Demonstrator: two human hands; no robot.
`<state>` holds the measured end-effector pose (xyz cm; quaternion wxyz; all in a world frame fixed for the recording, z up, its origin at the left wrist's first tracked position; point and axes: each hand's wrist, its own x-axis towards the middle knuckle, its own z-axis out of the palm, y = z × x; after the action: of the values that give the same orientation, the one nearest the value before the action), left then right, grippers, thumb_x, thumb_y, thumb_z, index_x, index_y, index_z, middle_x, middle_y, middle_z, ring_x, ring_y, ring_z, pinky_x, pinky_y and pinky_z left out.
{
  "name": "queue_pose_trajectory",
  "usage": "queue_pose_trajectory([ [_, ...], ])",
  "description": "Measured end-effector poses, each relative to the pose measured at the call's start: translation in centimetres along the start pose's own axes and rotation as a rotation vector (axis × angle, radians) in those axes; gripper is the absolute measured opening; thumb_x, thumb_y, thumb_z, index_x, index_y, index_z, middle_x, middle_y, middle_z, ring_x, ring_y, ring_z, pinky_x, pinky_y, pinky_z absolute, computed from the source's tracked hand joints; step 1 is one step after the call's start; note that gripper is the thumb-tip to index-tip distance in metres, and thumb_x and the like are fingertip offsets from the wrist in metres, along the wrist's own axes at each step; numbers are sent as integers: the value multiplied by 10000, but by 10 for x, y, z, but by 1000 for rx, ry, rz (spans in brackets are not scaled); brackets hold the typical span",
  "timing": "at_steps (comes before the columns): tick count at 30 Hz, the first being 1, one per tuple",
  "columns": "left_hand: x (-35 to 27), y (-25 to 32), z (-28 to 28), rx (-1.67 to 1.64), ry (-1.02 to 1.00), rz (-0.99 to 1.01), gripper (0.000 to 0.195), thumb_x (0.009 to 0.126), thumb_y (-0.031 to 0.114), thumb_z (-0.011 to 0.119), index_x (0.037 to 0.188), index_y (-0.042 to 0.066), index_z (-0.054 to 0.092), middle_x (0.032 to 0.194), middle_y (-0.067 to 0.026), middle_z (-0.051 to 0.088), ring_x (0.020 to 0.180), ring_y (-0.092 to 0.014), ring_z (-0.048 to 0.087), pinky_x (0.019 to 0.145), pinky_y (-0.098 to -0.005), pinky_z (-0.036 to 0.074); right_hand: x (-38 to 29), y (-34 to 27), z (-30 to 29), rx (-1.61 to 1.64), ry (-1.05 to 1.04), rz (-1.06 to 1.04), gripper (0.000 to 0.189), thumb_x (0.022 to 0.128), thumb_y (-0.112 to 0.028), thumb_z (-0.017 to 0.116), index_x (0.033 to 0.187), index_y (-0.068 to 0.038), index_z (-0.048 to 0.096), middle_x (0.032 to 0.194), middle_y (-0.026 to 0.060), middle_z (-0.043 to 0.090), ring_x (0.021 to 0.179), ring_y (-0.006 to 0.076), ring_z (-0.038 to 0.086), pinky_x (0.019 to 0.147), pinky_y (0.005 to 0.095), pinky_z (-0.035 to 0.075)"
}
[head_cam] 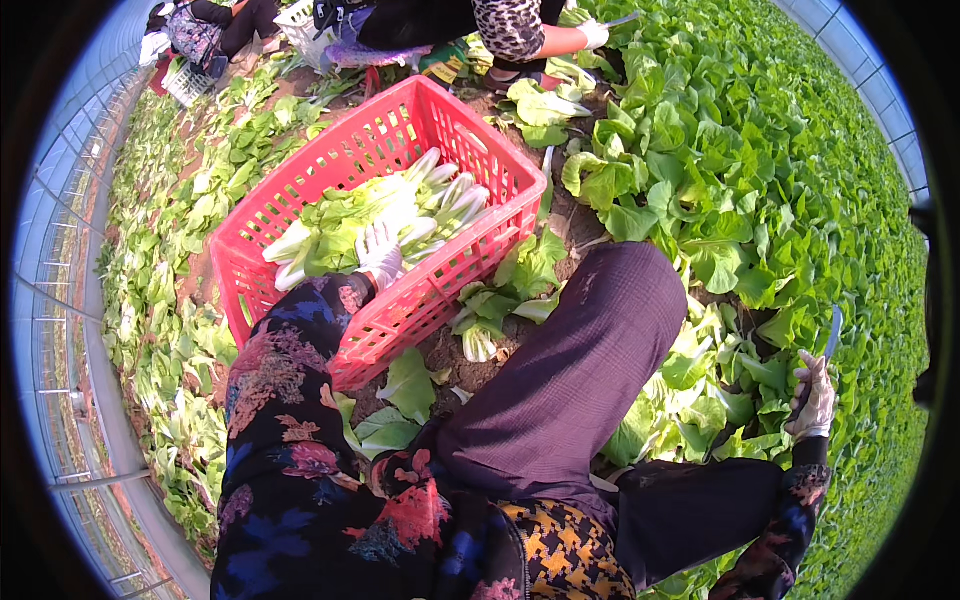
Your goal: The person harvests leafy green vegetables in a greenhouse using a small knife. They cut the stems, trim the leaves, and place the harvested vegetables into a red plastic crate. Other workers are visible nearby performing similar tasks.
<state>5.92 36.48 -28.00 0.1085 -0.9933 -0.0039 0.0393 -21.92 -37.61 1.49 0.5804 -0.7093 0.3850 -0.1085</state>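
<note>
My left hand [380, 256], in a white glove, lies with spread fingers on the leafy greens [341, 217] inside a red plastic crate [442, 296]. The pale stems of these greens point to the crate's right end and its near left corner. Out to the right, my right hand [814, 397], also gloved, is closed around the handle of a knife [833, 334], its blade pointing up beside the growing plants. Cut greens [686, 367] lie on the ground between my knee and the right hand. A loose head of greens [480, 330] rests on the soil next to the crate.
Dense rows of leafy plants [720, 187] grow on the right. Ahead, a co-worker's gloved hand [594, 34] holds a blade near cut greens. Another person [217, 30] sits at the upper left by a pale crate [187, 84]. Fallen leaves cover the left ground; a greenhouse frame curves beyond.
</note>
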Motion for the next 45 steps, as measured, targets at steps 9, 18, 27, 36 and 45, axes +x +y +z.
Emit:
queue_pose_trajectory([
  [9, 7, 12, -30, -104, -195, 143, 825, 743, 294, 744, 1396, 4, 330, 1441, -178, 345, 1338, -320, 325, 1069, -491, 270, -12, -16, 6, -28, -66, 15, 504, 937, -494, 593, 1169, -49, 639, 792, -9, 562, 536, 49, 413, 429, 207, 351],
  [18, -17, 3, -199, -823, -236, 218, 544, 812, 158, 704, 1289, 2, 493, 1321, -138, 509, 1229, -249, 473, 1012, -390, 382, -34, -37, 6, 82, -132, -105, 346, 976, -356, 579, 1112, -47, 651, 774, 16, 615, 509, 53, 447, 429, 201, 380],
  [27, -101, 99, -372, -1211, 259, 575, 352, 864, 32, 669, 1211, 12, 619, 1227, -97, 637, 1147, -197, 590, 978, -317, 465, -77, -59, 52, 285, -165, -357, 302, 997, -322, 544, 1083, -53, 650, 786, -1, 606, 554, 48, 483, 497, 200, 411],
  [36, -232, 226, -434, -1529, -428, 1058, 750, 897, 137, 701, 1492, 9, 263, 1481, -166, 382, 1245, -246, 520, 1007, -341, 448, -194, -121, 172, 773, -638, -485, 297, 975, -303, 587, 1119, -44, 588, 849, -14, 585, 754, 57, 537, 681, 205, 466],
  [45, -253, 202, -441, -1549, -476, 1058, 369, 951, 264, 641, 1187, -13, 578, 1038, -59, 660, 987, -144, 606, 915, -287, 449, -234, -134, 160, 684, -716, -716, 239, 976, -207, 584, 1128, -31, 641, 955, -17, 632, 871, 62, 558, 775, 236, 468],
])
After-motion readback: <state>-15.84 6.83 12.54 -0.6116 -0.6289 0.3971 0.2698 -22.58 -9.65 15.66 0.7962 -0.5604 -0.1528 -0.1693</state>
